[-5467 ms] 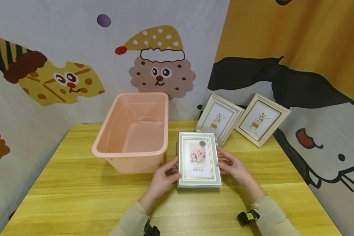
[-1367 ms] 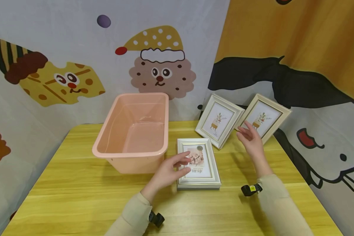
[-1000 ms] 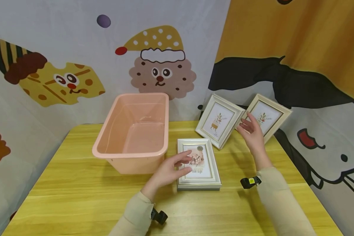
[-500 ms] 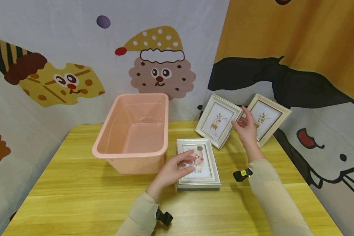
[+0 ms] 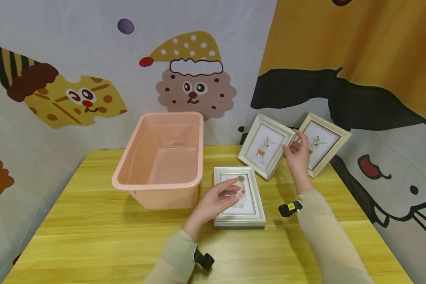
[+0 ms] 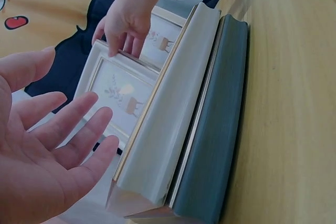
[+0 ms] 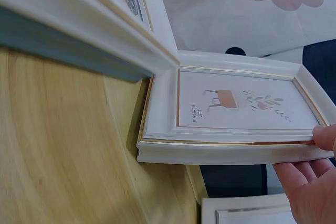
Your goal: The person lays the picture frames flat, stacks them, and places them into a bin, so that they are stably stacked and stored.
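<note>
My right hand [image 5: 298, 156] pinches the right edge of a white picture frame [image 5: 266, 146], thumb on the front and fingers behind, as the right wrist view shows. This frame is tilted back near the wall and carries a plant print. My left hand [image 5: 211, 202] hovers with spread, loosely bent fingers over a stack of two frames. On top of that stack lies a white frame [image 5: 258, 197] with a flower print, partly hidden by the hand. Beneath it is a blue-grey frame [image 6: 218, 119], its side visible in the left wrist view.
A cream picture frame [image 5: 335, 138] with a similar plant print leans at the back right, partly behind my right hand. Left of the stack stands a pink plastic basin [image 5: 156, 186]. A cartoon-printed cloth [image 5: 238, 39] hangs behind the wooden table [image 5: 103, 236].
Both hands have let go of the stack. My right hand reached toward the cream frame, then moved left and took hold of the white leaning frame, which has shifted slightly right.
</note>
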Demonstrator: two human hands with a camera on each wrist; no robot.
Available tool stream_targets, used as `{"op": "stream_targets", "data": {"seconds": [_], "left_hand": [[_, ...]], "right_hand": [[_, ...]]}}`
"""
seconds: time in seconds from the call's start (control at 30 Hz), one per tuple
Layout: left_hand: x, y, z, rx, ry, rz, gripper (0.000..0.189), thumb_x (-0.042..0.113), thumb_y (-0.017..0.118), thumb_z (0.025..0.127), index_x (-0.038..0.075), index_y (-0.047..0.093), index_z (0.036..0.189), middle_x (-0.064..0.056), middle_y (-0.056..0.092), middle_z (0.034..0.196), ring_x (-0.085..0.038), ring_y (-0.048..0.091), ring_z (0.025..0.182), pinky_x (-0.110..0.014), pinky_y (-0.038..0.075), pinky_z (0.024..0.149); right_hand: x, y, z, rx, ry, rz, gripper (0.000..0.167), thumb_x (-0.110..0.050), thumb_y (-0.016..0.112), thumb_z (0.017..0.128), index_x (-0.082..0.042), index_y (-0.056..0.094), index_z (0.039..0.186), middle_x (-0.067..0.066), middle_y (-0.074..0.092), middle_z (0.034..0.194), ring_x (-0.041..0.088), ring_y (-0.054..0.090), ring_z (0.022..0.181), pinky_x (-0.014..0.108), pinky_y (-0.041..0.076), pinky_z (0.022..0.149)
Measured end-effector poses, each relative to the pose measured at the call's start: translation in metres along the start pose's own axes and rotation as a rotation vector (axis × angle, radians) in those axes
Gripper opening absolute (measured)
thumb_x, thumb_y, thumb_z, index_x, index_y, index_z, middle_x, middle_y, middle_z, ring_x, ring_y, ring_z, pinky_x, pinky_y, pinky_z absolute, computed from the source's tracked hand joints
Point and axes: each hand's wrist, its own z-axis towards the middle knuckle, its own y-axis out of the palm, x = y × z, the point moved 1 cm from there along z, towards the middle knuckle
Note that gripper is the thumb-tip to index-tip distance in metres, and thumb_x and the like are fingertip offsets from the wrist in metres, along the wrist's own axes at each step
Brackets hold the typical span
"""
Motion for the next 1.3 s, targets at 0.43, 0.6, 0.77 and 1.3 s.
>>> {"op": "stream_targets", "data": {"seconds": [0.43, 0.6, 0.77, 1.3], "left_hand": [[0.007, 0.005, 0.013, 0.019, 0.015, 0.049, 0.051, 0.008, 0.065, 0.096, 0.005, 0.05, 0.144, -0.019, 0.062, 0.129, -0.031, 0.061, 0.114, -0.036, 0.05, 0.098], [0.009, 0.005, 0.015, 0.029, 0.034, 0.062, 0.05, 0.01, 0.066, 0.096, 0.003, 0.05, 0.143, -0.02, 0.063, 0.128, -0.03, 0.062, 0.112, -0.035, 0.05, 0.097], [0.009, 0.007, 0.016, 0.046, 0.021, 0.065, 0.05, 0.012, 0.066, 0.096, 0.005, 0.051, 0.143, -0.016, 0.065, 0.127, -0.026, 0.063, 0.111, -0.034, 0.051, 0.096], [0.034, 0.01, 0.025, 0.114, 0.105, 0.028, 0.05, 0.009, 0.066, 0.095, 0.005, 0.052, 0.143, -0.015, 0.066, 0.126, -0.029, 0.062, 0.111, -0.036, 0.051, 0.097]], "right_hand": [[0.003, -0.035, -0.009, 0.065, -0.003, 0.037, 0.062, 0.005, 0.059, 0.096, -0.022, 0.041, 0.148, 0.0, 0.054, 0.104, 0.006, 0.054, 0.089, 0.017, 0.048, 0.075], [0.003, -0.047, -0.013, 0.091, 0.002, 0.048, 0.063, 0.006, 0.058, 0.096, -0.023, 0.04, 0.149, -0.002, 0.055, 0.105, 0.007, 0.055, 0.09, 0.015, 0.049, 0.073], [-0.001, -0.062, -0.015, 0.118, 0.037, 0.023, 0.065, 0.005, 0.06, 0.095, -0.031, 0.042, 0.147, -0.004, 0.059, 0.109, 0.004, 0.056, 0.091, 0.014, 0.049, 0.074], [-0.025, -0.104, -0.028, -0.091, -0.094, 0.412, 0.068, 0.016, 0.051, 0.094, -0.024, 0.039, 0.148, -0.001, 0.067, 0.117, 0.01, 0.065, 0.099, 0.017, 0.055, 0.076]]}}
